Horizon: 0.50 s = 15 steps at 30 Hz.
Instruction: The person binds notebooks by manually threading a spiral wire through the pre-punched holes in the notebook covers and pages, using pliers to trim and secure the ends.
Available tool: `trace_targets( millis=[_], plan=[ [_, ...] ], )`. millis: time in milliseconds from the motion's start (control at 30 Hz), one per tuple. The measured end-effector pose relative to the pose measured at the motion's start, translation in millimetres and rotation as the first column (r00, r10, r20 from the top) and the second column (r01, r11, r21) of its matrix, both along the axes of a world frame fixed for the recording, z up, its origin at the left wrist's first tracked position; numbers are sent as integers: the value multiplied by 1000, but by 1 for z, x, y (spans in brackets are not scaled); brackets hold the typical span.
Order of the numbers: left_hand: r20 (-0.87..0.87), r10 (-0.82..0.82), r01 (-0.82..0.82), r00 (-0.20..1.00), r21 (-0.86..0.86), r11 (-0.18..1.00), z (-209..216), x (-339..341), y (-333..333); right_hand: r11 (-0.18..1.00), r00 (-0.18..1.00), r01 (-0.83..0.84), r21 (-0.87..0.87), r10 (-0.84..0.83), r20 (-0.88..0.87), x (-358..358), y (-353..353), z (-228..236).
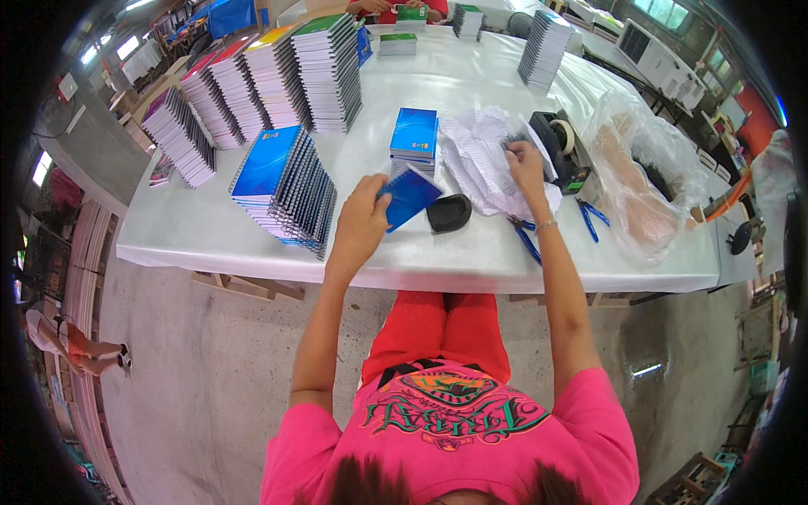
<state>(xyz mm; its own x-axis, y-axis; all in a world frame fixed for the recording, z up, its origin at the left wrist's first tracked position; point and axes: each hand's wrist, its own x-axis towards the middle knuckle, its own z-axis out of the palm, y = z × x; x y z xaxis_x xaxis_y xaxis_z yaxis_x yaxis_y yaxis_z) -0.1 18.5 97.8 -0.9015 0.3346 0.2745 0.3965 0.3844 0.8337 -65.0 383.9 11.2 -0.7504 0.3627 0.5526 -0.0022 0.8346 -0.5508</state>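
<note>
My left hand is closed on the edge of a small blue-covered notebook, held tilted above the table. Just beyond it stands a short stack of blue notebooks with no coils showing along their edges. My right hand reaches over crumpled white paper, its fingers pinched at a small dark bunch of what look like wire coils. Between the hands sits a black rounded object. Blue-handled pliers lie by my right wrist, with a second pair of pliers to the right.
Coil-bound blue notebooks are stacked at left, with taller stacks behind. A tape dispenser and a clear plastic bag stand at right. Another notebook stack rises far right. Across the white table, a person's hand shows.
</note>
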Motion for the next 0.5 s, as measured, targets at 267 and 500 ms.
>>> trace_targets(
  millis=[267,500],
  plan=[
    [-482,87,-327,872,-440,836,-68,30,6,958,976,86,275,-136,171,-29,25,-32],
    [-461,260,-432,848,-318,844,-75,37,22,993,991,38,115,-52,122,-17,22,6]
  ],
)
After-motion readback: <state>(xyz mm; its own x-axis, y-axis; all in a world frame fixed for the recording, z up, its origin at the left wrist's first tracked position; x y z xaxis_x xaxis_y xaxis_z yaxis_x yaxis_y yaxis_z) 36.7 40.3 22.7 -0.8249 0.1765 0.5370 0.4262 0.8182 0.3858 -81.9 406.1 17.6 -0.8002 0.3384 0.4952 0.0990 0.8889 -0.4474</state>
